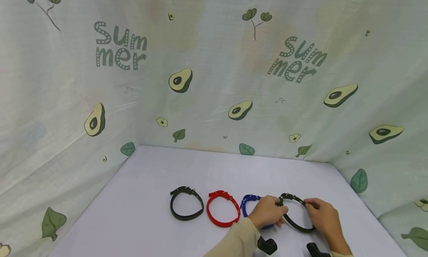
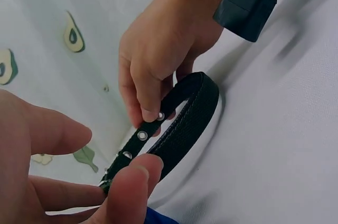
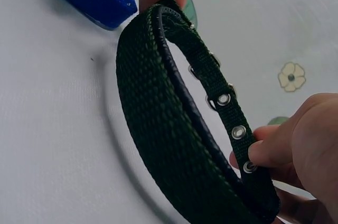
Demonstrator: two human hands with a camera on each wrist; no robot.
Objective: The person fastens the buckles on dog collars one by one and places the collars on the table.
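A dark green dog collar point(image 1: 302, 229), closed into a loop with metal eyelets, stands on edge at the table's right side. My left hand point(image 1: 269, 211) holds its left end near the buckle; in the left wrist view the index finger is raised off the strap. On the other side my right hand point(image 1: 324, 218) pinches the eyelet strap between thumb and fingers, as the right wrist view shows at the eyelets point(image 3: 238, 132). Partly hidden behind my left hand is a blue collar point(image 1: 249, 198). Left of it are a red collar point(image 1: 223, 224) and a second dark collar point(image 1: 187, 217).
The collars form a row across the white table point(image 1: 133, 212). A printed cloth point(image 1: 207, 56) with avocados and leaves rises behind the table and along both sides. Dark devices point(image 1: 267, 246) sit at my wrists.
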